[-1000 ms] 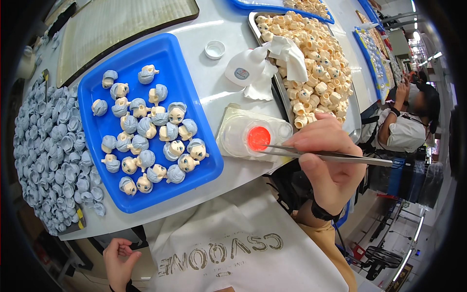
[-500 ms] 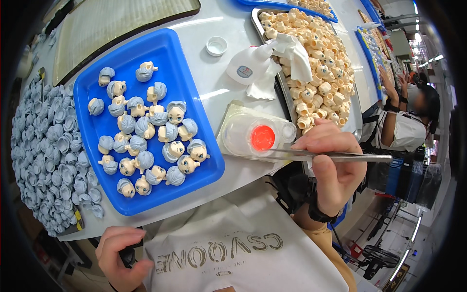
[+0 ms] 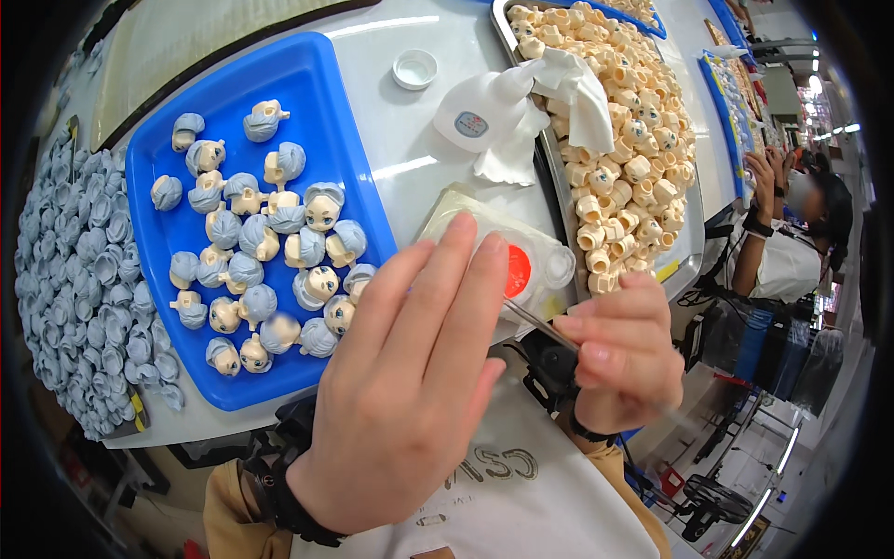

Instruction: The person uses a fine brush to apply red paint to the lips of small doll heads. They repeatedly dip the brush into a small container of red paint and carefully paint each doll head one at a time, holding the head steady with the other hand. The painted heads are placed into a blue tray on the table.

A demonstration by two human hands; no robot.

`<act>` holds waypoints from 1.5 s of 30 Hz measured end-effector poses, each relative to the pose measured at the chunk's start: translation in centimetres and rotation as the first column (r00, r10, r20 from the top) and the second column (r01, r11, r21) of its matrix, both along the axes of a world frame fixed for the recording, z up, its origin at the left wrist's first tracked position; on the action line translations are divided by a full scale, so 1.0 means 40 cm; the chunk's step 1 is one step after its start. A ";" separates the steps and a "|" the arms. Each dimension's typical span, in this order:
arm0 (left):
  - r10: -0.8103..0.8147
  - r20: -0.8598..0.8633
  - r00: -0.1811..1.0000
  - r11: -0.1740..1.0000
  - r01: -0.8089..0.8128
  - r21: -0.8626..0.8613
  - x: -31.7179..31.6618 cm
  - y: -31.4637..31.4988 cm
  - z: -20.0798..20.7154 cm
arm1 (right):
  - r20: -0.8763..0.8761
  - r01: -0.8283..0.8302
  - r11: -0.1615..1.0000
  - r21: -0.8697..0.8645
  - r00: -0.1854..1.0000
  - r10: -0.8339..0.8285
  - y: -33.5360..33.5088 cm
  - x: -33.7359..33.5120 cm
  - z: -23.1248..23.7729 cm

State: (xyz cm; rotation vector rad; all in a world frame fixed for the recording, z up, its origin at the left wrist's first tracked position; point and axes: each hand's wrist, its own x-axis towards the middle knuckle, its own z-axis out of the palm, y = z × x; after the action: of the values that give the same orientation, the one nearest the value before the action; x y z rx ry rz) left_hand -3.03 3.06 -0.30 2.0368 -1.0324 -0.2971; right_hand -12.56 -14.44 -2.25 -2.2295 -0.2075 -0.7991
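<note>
My right hand (image 3: 624,359) pinches a pair of metal tweezers (image 3: 540,325), whose tips point left toward a translucent container with a red round top (image 3: 518,270). Fingers stretched out, my left hand (image 3: 405,373) reaches over the container's left side and covers part of it. Whether it touches the container I cannot tell. Left of that hand, a blue tray (image 3: 312,84) bears several small doll heads (image 3: 323,207) with grey-blue hair; the hand hides its near right corner.
Grey-blue hair pieces (image 3: 79,289) are heaped at the far left. A metal tray at right holds many peach doll-head parts (image 3: 643,168). Beside it stand a white bottle (image 3: 475,112) with a white cloth (image 3: 582,102) and a small white cap (image 3: 414,69). Another person (image 3: 787,252) works at far right.
My left hand has come up from the lower left to over the container. My right hand has lowered slightly, and the tweezers have turned so their tips point up and left.
</note>
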 end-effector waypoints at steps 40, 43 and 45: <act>0.073 0.004 0.997 0.997 -0.074 0.020 0.009 -0.033 -0.012 | -0.044 -0.027 0.977 -0.210 0.999 0.018 0.026 -0.057 -0.007; 0.076 -0.001 0.997 0.997 -0.075 0.028 0.008 -0.034 -0.012 | 0.024 -0.045 0.980 -0.193 0.998 0.051 0.031 -0.057 -0.008; 0.063 0.004 0.998 0.998 -0.063 0.025 0.011 -0.034 -0.012 | -0.042 0.013 0.988 -0.153 0.999 -0.019 0.020 -0.043 -0.001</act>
State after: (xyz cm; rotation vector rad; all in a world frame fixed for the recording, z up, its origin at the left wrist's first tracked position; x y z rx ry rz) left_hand -2.59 1.71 -0.77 2.0887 -0.9687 -0.2758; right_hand -14.29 -13.62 -2.30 -2.3924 -0.2373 -0.7650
